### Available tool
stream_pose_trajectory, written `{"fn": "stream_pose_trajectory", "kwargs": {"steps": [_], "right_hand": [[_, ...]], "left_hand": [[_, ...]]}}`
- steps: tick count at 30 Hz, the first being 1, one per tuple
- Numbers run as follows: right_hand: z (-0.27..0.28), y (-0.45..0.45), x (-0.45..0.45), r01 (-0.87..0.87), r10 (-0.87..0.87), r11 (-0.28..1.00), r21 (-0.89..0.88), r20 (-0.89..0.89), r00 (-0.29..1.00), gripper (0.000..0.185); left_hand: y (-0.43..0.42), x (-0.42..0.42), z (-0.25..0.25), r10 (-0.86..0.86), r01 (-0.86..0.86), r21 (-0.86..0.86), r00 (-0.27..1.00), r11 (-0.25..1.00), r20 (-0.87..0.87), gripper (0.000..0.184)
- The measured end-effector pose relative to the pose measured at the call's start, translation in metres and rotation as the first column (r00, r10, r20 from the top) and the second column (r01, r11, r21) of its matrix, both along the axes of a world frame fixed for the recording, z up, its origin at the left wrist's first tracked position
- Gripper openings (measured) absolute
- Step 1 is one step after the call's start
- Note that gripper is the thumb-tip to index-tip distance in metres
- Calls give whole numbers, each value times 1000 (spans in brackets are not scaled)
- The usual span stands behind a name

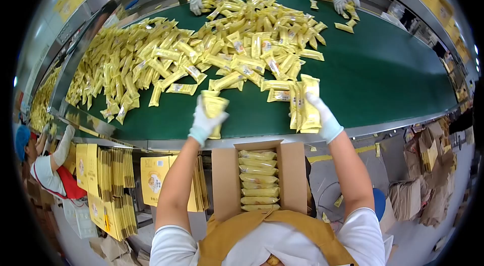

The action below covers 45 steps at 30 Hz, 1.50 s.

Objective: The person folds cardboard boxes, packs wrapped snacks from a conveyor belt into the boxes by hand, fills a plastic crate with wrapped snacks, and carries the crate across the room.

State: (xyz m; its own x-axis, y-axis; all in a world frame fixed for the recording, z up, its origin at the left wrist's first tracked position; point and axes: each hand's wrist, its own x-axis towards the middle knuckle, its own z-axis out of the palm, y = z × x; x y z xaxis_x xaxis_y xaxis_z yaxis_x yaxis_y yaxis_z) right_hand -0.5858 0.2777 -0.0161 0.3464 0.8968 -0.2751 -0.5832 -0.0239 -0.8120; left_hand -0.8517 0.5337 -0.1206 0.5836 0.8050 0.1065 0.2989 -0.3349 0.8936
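My left hand, in a white glove, is closed around a few yellow packets at the near edge of the green table. To its right, my right hand, also gloved, grips the side of a row of upright yellow packets standing on the table. Below and between both hands, an open cardboard box holds a stack of yellow packets. A large heap of loose packets spreads just beyond my hands.
Across the table, two people's gloved hands touch packets. Another person in a blue cap stands at the far left. Flattened yellow cartons stand below the table edge at left, and brown paper bags lie at right.
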Motion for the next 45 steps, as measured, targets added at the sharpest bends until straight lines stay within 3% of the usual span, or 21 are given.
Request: {"fn": "stream_pose_trajectory", "kwargs": {"steps": [2,5,7,8,9,11,14,17,21,22,24,25,27,30,33,35,37,39,41,43,45], "right_hand": [[26,-13,-12,-23,41,993,115,-161,986,68],[42,-25,-30,-308,288,951,33,277,917,79],[75,-21,-71,-445,223,895,24,840,494,76],[78,-23,-80,-431,280,863,-264,960,-29,87],[82,-24,-101,-366,251,855,-368,911,-328,93],[83,-18,-133,-325,347,710,-625,712,-610,96],[49,-13,-162,-333,347,605,-724,616,-707,91],[12,-15,-179,-420,468,546,-725,680,-565,90],[-11,-19,-200,-405,765,316,-858,483,-426,54],[-74,-30,-209,-420,623,490,-764,644,-444,51],[-124,-50,-208,-451,170,831,-326,920,-352,48],[-117,-55,-206,-441,56,874,-202,945,-322,48],[-103,-60,-201,-435,65,879,-195,953,-296,47],[-87,-54,-198,-510,444,679,-528,849,-288,49],[-67,-42,-201,-540,736,385,-748,602,-309,64],[-97,-50,-216,-414,665,642,-645,738,-118,39],[-116,-46,-224,-356,689,638,-683,713,-133,31],[-132,-42,-231,-377,722,681,-627,662,203,35],[-138,-29,-239,-355,783,601,-716,617,80,37],[-132,-17,-249,-198,781,437,-878,479,-401,36],[-107,-12,-255,-42,676,361,-932,292,-676,35]], "left_hand": [[14,-20,14,140,112,-640,933,760,330,65],[-23,-31,67,370,356,-710,664,608,650,62],[-45,-36,103,383,458,-685,589,567,711,70],[-56,-36,119,408,455,-691,575,561,709,72],[-67,-36,132,431,458,-698,560,550,707,73],[-83,-33,149,450,542,-692,526,477,722,76],[-107,-33,168,391,529,-694,579,488,716,80],[-129,-33,164,319,535,-697,633,478,705,77],[-155,-36,123,-268,553,-538,812,636,518,90],[-155,-37,124,-446,614,-485,788,623,425,101],[-154,-34,107,-725,720,83,682,689,97,118],[-154,-29,94,-707,609,591,702,529,-91,123],[-162,-34,86,-594,589,669,759,453,-266,127],[-172,-29,76,-467,598,664,790,449,-397,108],[-182,-23,72,-310,643,612,763,460,-568,116],[-184,-23,67,-253,635,594,759,495,-600,114],[-185,-22,68,-213,653,533,717,539,-664,114],[-185,-17,68,-187,674,458,657,579,-730,113],[-181,-17,59,-163,714,406,583,571,-796,111],[-171,-15,25,-146,777,367,500,512,-854,109],[-165,-9,14,-249,801,211,406,561,-879,115]]}}
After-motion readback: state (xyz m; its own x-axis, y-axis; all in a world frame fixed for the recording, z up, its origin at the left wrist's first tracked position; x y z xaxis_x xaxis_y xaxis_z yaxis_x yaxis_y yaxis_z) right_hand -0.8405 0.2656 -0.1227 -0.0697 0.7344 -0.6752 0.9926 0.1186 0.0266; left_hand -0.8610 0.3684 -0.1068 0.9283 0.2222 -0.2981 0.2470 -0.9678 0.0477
